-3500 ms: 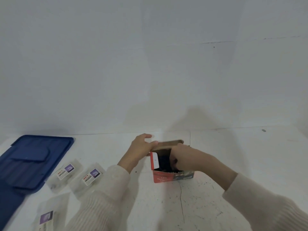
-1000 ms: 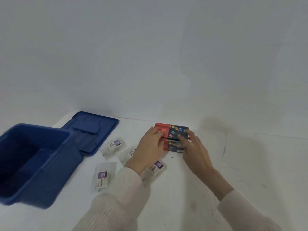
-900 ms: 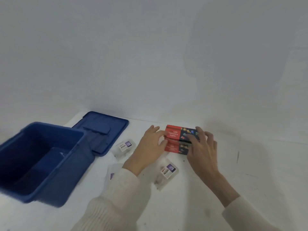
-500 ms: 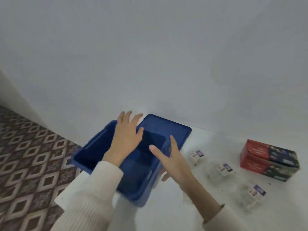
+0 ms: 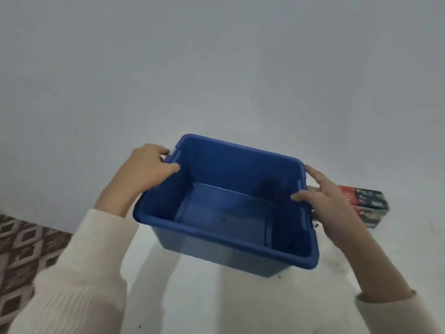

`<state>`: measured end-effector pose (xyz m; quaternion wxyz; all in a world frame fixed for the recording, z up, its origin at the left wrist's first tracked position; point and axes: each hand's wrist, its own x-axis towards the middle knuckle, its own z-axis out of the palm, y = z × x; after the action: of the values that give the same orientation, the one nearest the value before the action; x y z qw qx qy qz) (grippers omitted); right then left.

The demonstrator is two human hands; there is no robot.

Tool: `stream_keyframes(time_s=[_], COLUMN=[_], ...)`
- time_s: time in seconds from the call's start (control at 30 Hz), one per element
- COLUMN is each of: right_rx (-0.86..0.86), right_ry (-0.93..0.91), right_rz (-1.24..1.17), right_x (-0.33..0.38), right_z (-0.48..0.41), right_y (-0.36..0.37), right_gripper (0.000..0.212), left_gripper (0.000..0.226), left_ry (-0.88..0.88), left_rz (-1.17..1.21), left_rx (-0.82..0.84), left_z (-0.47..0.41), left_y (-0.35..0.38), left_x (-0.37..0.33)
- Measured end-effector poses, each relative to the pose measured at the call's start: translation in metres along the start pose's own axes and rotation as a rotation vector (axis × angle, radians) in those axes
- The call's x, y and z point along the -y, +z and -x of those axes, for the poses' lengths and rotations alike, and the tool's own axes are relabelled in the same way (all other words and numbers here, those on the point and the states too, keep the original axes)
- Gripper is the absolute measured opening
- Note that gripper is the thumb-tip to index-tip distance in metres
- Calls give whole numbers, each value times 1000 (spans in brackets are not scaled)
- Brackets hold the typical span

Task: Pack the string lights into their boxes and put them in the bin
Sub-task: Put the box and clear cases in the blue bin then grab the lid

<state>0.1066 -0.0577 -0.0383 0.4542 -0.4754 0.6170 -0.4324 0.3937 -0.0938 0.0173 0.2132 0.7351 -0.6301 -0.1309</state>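
Observation:
An open blue plastic bin (image 5: 224,242) with nothing inside fills the middle of the view, over the white table. My left hand (image 5: 144,169) grips its left rim, thumb inside the wall. My right hand (image 5: 322,198) grips the right rim, thumb inside as well. Behind my right hand, at the right, two stacked red and dark string-light boxes (image 5: 366,203) stand shut on the table, partly hidden by that hand.
The white table (image 5: 216,297) runs up to a plain white wall. Its left edge drops to a patterned brown floor (image 5: 24,251) at the lower left. The bin's lid and the small plastic packets are out of sight behind the bin.
Both hands left the stacked boxes, reached left to the bin and took hold of its two rims. The bin now sits in the middle, closer to the boxes.

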Motion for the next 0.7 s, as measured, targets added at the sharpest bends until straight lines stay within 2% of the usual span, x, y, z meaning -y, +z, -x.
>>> stream_keyframes(time_s=[0.1,0.2,0.27,0.4,0.53,0.7], right_rx=[-226,-427,-493,-510,-480,-407], right_ry=[-2,22,85,193,219,206], right_rz=[79,202,262,361,355,337], right_x=[-7,-19,-30,-53,-80,-115], right_z=[10,32,45,59,54,30], right_y=[-73,-153,-202,-287,-345,-379], right_gripper=[55,45,41,39,39,40], left_gripper=[21,24,26,26,31,36], left_ry=[159,298,354,436,490,457], left_rz=[108,203,242,167,37,-16], left_rx=[63,227,339,474,472,500], left_z=[8,23,34,57,75,83], left_y=[32,83,118,179,227,259], left_x=[-70,-136,-178,-242,-279,-300])
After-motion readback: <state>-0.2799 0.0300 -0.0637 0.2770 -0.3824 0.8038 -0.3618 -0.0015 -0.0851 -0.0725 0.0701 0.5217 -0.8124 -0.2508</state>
